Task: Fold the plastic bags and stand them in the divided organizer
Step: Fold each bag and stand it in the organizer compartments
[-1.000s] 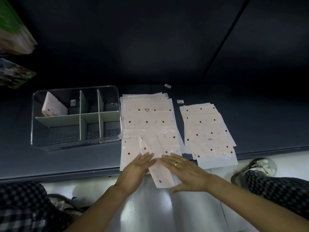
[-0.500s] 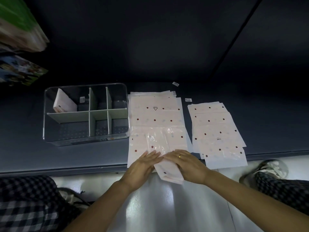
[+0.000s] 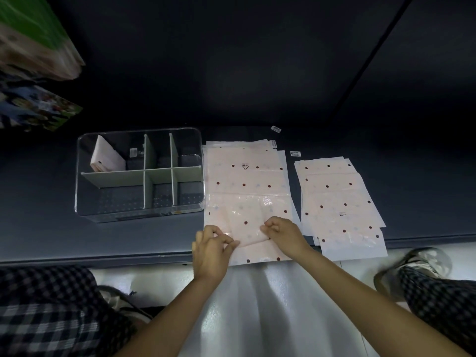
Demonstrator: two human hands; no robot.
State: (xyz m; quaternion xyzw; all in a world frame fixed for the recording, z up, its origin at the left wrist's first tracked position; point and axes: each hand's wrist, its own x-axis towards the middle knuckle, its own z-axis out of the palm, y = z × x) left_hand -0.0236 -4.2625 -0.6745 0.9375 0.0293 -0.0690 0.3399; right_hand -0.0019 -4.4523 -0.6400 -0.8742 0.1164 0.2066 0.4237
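On the dark grey shelf (image 3: 257, 140), our left hand (image 3: 210, 249) and right hand (image 3: 284, 234) pinch a pink dotted plastic bag (image 3: 253, 228) mid-fold; next we should stand it in the clear divided organizer (image 3: 139, 173).

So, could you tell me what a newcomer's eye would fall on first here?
Probably the two hands, left hand and right hand, pinching a polka-dot plastic bag at the near edge of the dark shelf. Next, the bag stacks spread to the right, and the clear divided organizer at left, one folded bag leaning in its far-left compartment.
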